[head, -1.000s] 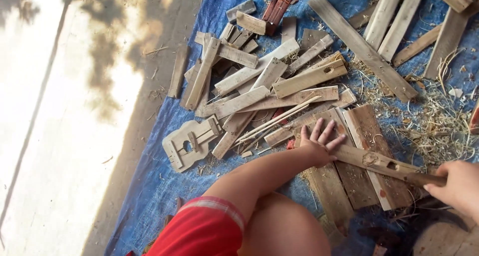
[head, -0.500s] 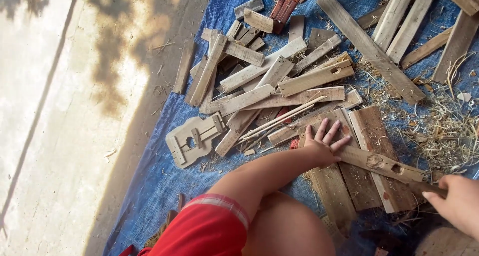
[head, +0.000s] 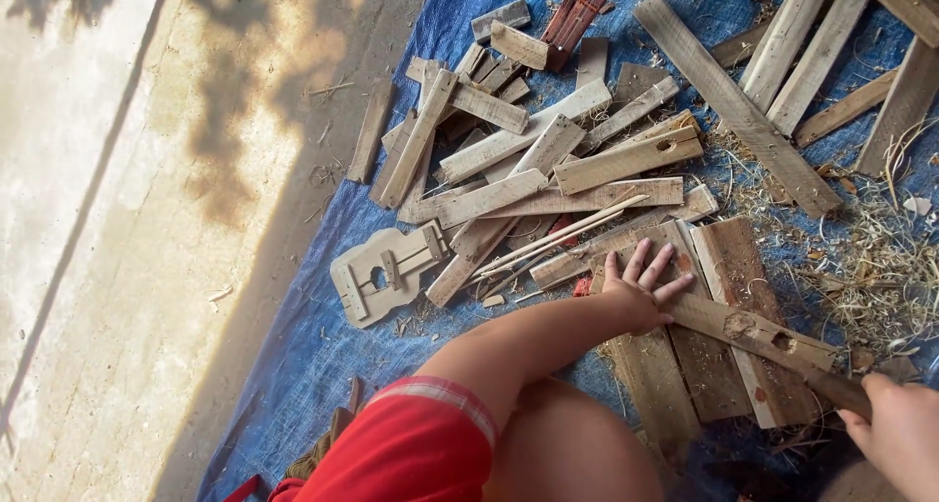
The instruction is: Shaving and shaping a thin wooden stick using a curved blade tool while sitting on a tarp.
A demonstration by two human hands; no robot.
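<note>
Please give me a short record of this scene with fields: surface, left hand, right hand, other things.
surface: blue tarp beside concrete ground
left hand: left hand flat, fingers spread, pressing a wooden slat with holes
right hand: right hand grips a dark handle; its working end is hidden
other things: pile of wood offcuts, wood shavings, cut-out wooden piece

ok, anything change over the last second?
Barely. The left hand stays pressed flat, fingers spread, on the notched wooden slat. The right hand has shifted slightly along its far end, keeping its grip. The scrap wood pile and blue tarp are unchanged.
</note>
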